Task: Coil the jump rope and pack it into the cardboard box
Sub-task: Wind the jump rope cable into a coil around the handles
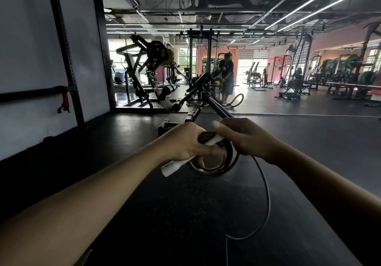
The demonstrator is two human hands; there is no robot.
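Left hand clenched on the coil and white handle, held in mid-air above the floor. Right hand pinches the rope at the coil's top. The loose tail trails floorward: light, limp, springy; best gripped where turns cross. No box in view.

Rope tail beyond bottom edge.

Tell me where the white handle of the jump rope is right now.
In the head view the white handle sits centre frame, gripped in the left hand against the coiled rope, its lower end poking out below that hand; the right hand holds the coil's other side.
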